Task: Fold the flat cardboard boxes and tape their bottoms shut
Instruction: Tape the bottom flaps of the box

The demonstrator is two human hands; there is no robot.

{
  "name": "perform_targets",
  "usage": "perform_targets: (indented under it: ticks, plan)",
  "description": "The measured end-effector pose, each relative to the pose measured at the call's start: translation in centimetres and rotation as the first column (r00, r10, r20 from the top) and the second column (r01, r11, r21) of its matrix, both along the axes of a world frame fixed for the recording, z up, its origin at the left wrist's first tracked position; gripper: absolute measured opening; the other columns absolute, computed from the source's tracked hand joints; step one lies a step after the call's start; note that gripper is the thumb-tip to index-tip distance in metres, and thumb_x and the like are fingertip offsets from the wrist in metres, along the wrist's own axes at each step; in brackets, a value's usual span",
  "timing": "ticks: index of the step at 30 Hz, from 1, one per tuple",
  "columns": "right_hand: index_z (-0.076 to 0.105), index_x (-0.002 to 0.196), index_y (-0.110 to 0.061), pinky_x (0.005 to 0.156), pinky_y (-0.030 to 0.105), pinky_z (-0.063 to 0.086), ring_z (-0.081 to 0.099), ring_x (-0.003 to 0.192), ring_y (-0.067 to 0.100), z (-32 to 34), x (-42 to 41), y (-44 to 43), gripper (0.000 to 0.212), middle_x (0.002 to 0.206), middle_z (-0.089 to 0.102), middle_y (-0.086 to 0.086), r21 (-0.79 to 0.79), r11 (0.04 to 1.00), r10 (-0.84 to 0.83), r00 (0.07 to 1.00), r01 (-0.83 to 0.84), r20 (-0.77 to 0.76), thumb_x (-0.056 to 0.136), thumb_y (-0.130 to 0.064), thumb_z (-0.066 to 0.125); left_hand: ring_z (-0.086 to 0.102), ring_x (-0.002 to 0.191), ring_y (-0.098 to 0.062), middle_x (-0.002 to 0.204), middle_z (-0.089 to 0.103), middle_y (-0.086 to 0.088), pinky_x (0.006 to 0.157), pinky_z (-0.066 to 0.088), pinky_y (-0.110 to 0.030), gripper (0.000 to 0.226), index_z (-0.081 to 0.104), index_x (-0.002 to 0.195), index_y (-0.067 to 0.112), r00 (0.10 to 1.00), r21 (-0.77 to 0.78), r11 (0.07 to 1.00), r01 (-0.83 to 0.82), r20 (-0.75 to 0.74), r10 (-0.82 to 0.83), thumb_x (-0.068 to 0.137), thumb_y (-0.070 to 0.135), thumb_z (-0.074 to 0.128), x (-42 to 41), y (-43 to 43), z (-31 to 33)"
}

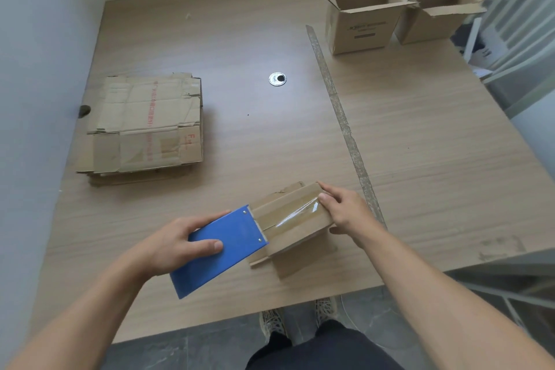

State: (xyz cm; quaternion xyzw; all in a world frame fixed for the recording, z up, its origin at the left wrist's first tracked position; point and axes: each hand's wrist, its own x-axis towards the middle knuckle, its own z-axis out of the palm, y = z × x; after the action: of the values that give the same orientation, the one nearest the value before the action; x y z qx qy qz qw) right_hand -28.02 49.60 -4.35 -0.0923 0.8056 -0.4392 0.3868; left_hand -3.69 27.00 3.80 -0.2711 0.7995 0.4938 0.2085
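The wide surface (pixel 270 135) carries everything. At its left lies the stack (pixel 141 129) of flat boxes, not yet folded. At the far right stand two open boxes (pixel 363 24), well apart from me. Near the front edge, between my arms, is the box (pixel 300 234) I work on, bottom side up. My left grip (pixel 177 240) is closed round the blue dispenser (pixel 222 252), thumb on top. My right grip (pixel 345 210) holds the far end of the box, thumb pressing on the tape (pixel 288 215). The tape runs along the bottom seam from far-right to near-left, and the dispenser sits at its near-left end, touching the box. So I judge the next pull goes toward me and leftward, along this line and over the box edge, with the right grip steadying the box.
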Motion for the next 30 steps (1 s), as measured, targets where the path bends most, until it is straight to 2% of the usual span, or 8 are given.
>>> perform_targets:
  ticks: [6, 14, 16, 18, 21, 24, 27, 30]
  plan:
    - [0.062, 0.127, -0.045, 0.068, 0.042, 0.062, 0.063, 0.104, 0.018, 0.4, 0.9, -0.4, 0.033, 0.121, 0.065, -0.008, 0.007, 0.997, -0.077, 0.996, 0.076, 0.034, 0.098, -0.030, 0.056, 0.065, 0.105, -0.003, 0.121, 0.066, 0.022, 0.099, 0.047, -0.038, 0.059, 0.054, 0.128, 0.058, 0.999, 0.099, 0.994, -0.044, -0.015, 0.046, 0.070, 0.062, 0.065, 1.7, -0.8, -2.1]
    - [0.065, 0.128, -0.034, 0.065, 0.046, 0.062, 0.066, 0.101, 0.020, 0.1, 1.8, -0.6, 0.032, 0.118, 0.068, -0.004, 0.013, 0.995, -0.101, 0.992, 0.102, -0.076, 0.097, -0.028, 0.057, 0.062, 0.109, 0.002, 0.125, 0.062, 0.028, 0.096, 0.045, -0.032, 0.064, 0.054, 0.131, 0.055, 0.998, 0.133, 0.990, -0.036, -0.043, 0.042, 0.068, 0.061, 0.065, 2.2, -1.3, -3.8]
    - [0.064, 0.128, -0.038, 0.069, 0.046, 0.062, 0.066, 0.101, 0.021, 0.0, 2.2, -0.7, 0.032, 0.117, 0.069, -0.004, 0.037, 0.994, -0.098, 0.988, 0.103, -0.118, 0.097, -0.032, 0.056, 0.061, 0.107, 0.005, 0.124, 0.061, 0.031, 0.094, 0.045, -0.029, 0.065, 0.053, 0.131, 0.057, 0.999, 0.103, 0.994, -0.021, -0.039, 0.025, 0.068, 0.062, 0.064, 1.9, -1.2, -4.2]
    - [0.060, 0.130, -0.042, 0.081, 0.047, 0.059, 0.064, 0.109, 0.024, -0.2, 2.6, -0.7, 0.034, 0.122, 0.068, -0.002, 0.092, 0.991, -0.075, 0.975, 0.096, -0.209, 0.097, -0.038, 0.054, 0.060, 0.103, 0.008, 0.120, 0.062, 0.032, 0.089, 0.045, -0.025, 0.067, 0.050, 0.132, 0.059, 0.999, 0.057, 0.998, -0.005, -0.038, 0.007, 0.066, 0.065, 0.061, 1.5, -1.0, -4.6]
    - [0.051, 0.141, -0.035, 0.097, 0.044, 0.050, 0.060, 0.116, 0.025, -0.3, 3.4, -0.8, 0.044, 0.128, 0.063, 0.001, 0.131, 0.979, -0.109, 0.941, 0.158, -0.320, 0.097, -0.044, 0.054, 0.057, 0.099, 0.014, 0.118, 0.061, 0.034, 0.080, 0.042, -0.016, 0.069, 0.049, 0.132, 0.059, 0.999, 0.000, 1.000, 0.013, -0.042, -0.013, 0.064, 0.068, 0.056, 1.2, -0.9, -4.7]
    - [0.060, 0.130, -0.022, 0.095, 0.034, 0.046, 0.060, 0.112, 0.020, -0.1, 4.4, -0.5, 0.041, 0.117, 0.064, 0.001, 0.129, 0.981, -0.083, 0.915, 0.144, -0.394, 0.096, -0.044, 0.057, 0.054, 0.101, 0.018, 0.120, 0.058, 0.037, 0.080, 0.041, -0.014, 0.069, 0.048, 0.132, 0.058, 0.998, -0.022, 1.000, 0.019, -0.066, -0.020, 0.064, 0.069, 0.055, 1.5, -0.7, -4.7]
    - [0.061, 0.125, -0.025, 0.093, 0.033, 0.047, 0.058, 0.109, 0.016, -0.3, 5.1, -0.4, 0.041, 0.117, 0.062, -0.002, 0.110, 0.985, -0.085, 0.932, 0.132, -0.353, 0.090, -0.047, 0.063, 0.053, 0.100, 0.020, 0.121, 0.056, 0.038, 0.080, 0.040, -0.013, 0.064, 0.047, 0.132, 0.059, 0.998, -0.037, 0.999, 0.025, -0.064, -0.028, 0.070, 0.064, 0.057, 1.5, -0.6, -4.7]
    - [0.060, 0.117, -0.031, 0.092, 0.038, 0.049, 0.060, 0.104, 0.020, -0.5, 4.8, -0.7, 0.033, 0.112, 0.062, 0.001, 0.107, 0.980, -0.131, 0.947, 0.169, -0.292, 0.088, -0.045, 0.067, 0.052, 0.096, 0.022, 0.116, 0.055, 0.040, 0.076, 0.039, -0.011, 0.057, 0.045, 0.127, 0.063, 0.998, -0.041, 0.999, 0.026, -0.055, -0.028, 0.072, 0.060, 0.057, 1.2, -0.5, -4.3]
